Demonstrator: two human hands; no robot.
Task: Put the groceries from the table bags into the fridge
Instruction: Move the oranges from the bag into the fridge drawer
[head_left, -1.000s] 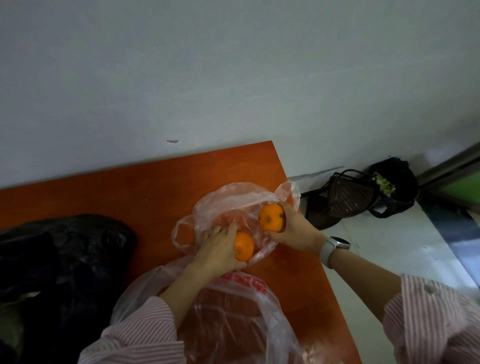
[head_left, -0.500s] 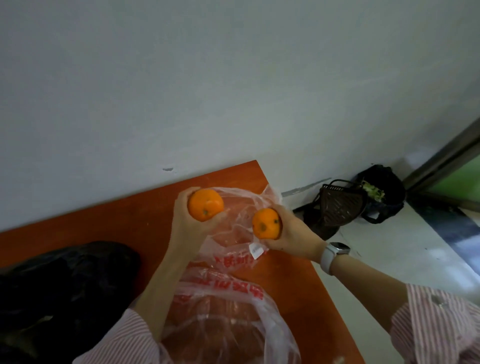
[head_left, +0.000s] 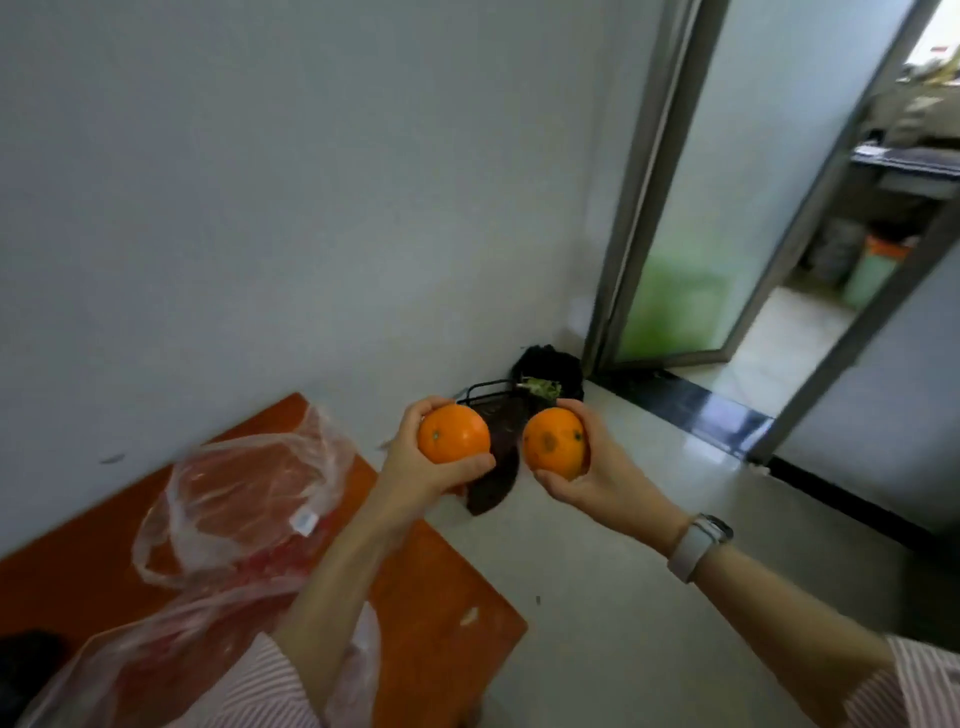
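A: From the head camera, what is the surface like?

B: It is an orange-brown table (head_left: 441, 587) standing against a pale wall (head_left: 311, 182). On it lies a clear plastic bag (head_left: 244, 499) with a small white label, and nearer to the person a second bag with red print (head_left: 171, 660). A dark thing sits at the lower left edge; I cannot tell what it is.

A: And the hands?

B: The left hand (head_left: 415, 462) has its fingers curled around one orange (head_left: 453, 434). The right hand (head_left: 587, 478) cups another orange (head_left: 554, 441) in the same way. Both fruits are in the air, close together but not touching, past the table's right edge and above the floor. A light-coloured watch (head_left: 693, 545) is on the right wrist, and both sleeves are striped.

A: What about the room?

B: The floor (head_left: 597, 597) is pale and shiny. In the corner behind the oranges are a black wire basket (head_left: 491, 395) and a black bag with some green leaves (head_left: 545, 369). To the right is a grey-framed glass door (head_left: 691, 218), and beside it an open doorway shows another room, which is blurred.
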